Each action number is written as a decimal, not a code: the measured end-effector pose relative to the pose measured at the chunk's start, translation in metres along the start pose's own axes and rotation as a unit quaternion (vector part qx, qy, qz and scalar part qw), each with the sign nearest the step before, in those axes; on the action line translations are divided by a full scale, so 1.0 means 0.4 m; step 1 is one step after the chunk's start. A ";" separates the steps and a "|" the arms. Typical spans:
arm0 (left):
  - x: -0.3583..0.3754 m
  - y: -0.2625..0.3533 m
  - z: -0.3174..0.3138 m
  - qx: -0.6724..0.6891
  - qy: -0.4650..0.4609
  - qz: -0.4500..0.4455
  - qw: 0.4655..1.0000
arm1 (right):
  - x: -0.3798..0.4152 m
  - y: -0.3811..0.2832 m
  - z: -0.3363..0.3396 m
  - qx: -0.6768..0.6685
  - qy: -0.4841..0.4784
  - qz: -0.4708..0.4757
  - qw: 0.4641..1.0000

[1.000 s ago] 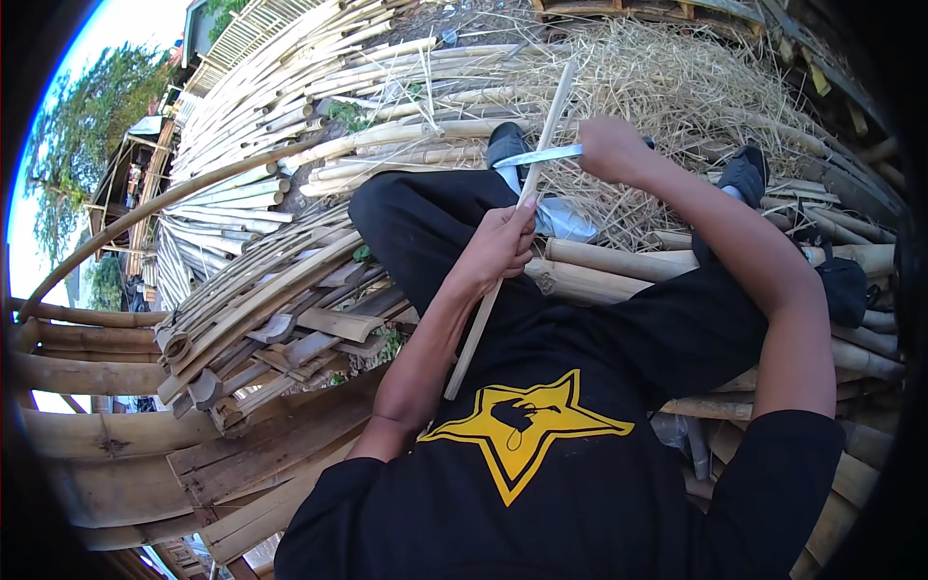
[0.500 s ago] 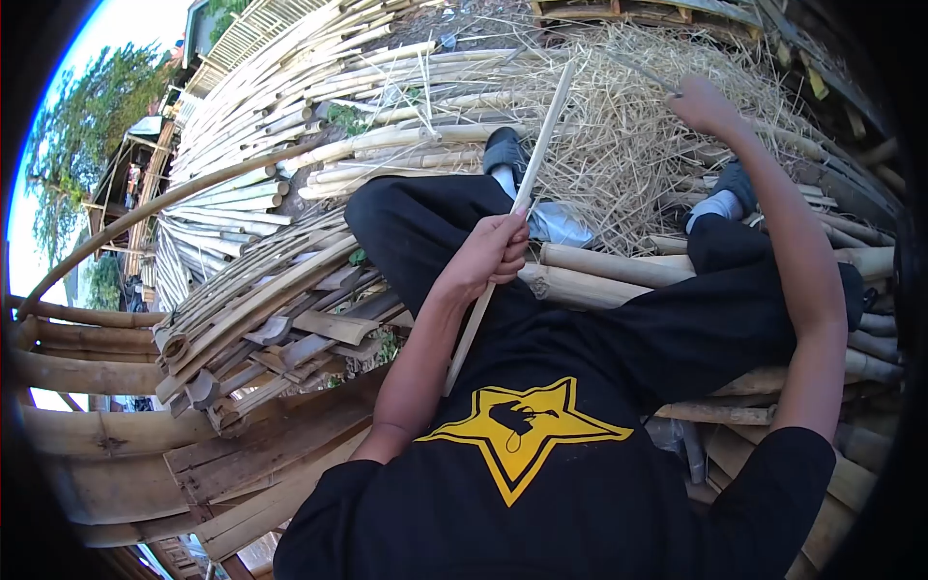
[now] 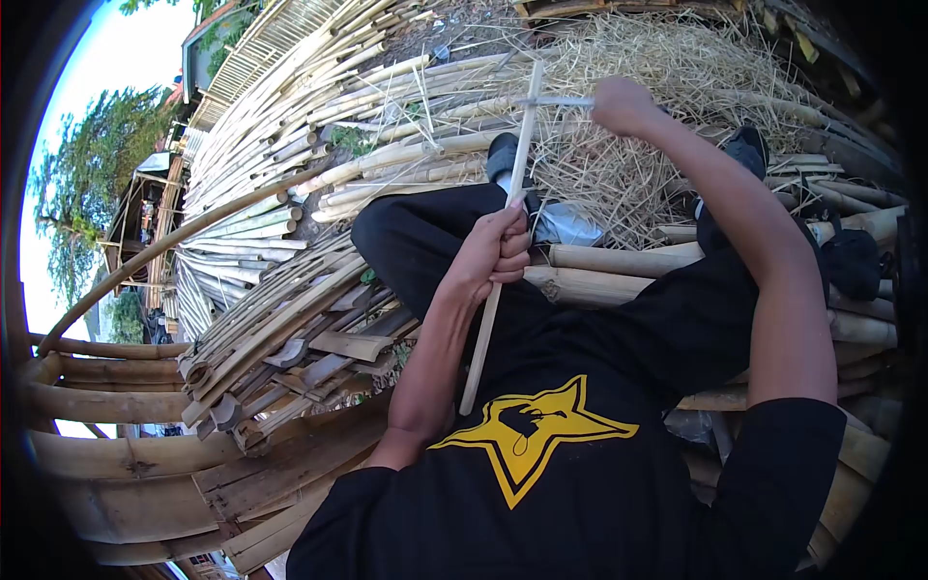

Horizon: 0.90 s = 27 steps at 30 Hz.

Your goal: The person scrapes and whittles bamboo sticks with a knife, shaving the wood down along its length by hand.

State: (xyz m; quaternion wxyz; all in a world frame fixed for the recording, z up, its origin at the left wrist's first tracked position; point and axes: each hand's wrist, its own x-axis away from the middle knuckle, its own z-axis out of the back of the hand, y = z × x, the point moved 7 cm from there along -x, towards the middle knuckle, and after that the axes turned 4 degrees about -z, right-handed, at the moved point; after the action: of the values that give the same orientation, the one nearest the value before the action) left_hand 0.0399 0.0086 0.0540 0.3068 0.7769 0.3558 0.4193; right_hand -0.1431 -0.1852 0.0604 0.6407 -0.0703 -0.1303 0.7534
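My left hand (image 3: 498, 248) is wrapped around a long, pale bamboo strip (image 3: 523, 145) at about its middle. The strip leans upward and slightly right, its lower end close to my shirt. My right hand (image 3: 623, 106) is closed on a knife, the handle hidden in the fist. Its thin grey blade (image 3: 565, 101) points left and crosses the strip near the upper end.
A heap of shavings (image 3: 619, 164) spreads beyond my feet. Bamboo poles (image 3: 599, 287) lie beneath and in front of my legs. Split bamboo pieces (image 3: 280, 329) are stacked at left, beside a bamboo railing (image 3: 106, 401). A white plastic bag (image 3: 567, 224) lies near my shoe.
My right hand has swung left and slightly down, bringing the knife blade from over the shavings to the strip. The strip stands a little more upright in my left hand.
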 end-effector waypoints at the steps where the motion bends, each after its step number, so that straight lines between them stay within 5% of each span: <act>1: 0.012 -0.012 -0.002 0.000 -0.008 0.018 1.000 | -0.046 0.090 0.021 0.009 0.000 -0.054 0.998; 3: 0.053 -0.037 0.016 0.013 0.000 0.034 0.999 | -0.110 0.261 0.058 -0.019 0.059 -0.117 0.991; 4: 0.055 -0.018 0.018 0.007 -0.020 0.016 1.000 | -0.117 0.352 0.076 -0.145 0.026 -0.194 0.970; 7: 0.029 0.027 0.024 0.011 -0.043 -0.026 0.999 | -0.052 0.478 0.169 -0.010 0.128 -0.255 0.958; 11: -0.029 0.060 0.050 0.021 0.000 -0.077 0.997 | -0.086 0.491 0.128 0.082 0.092 -0.132 0.984; 15: -0.098 0.085 0.050 -0.006 0.012 -0.086 0.996 | -0.023 0.249 0.135 -0.139 -0.027 -0.038 0.989; 19: -0.183 0.199 0.036 0.006 0.013 -0.214 0.977 | 0.093 -0.001 0.131 -0.337 -0.158 0.000 0.928; 27: -0.219 0.406 -0.006 0.048 0.009 -0.349 0.936 | 0.203 -0.192 0.103 -0.424 -0.236 0.046 0.873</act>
State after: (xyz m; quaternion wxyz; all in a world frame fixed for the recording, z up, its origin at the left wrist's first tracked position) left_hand 0.0511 -0.1525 0.1431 0.3931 0.6136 0.6270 0.2754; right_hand -0.0954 -0.0984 0.1266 0.4647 -0.1614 -0.5808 0.6486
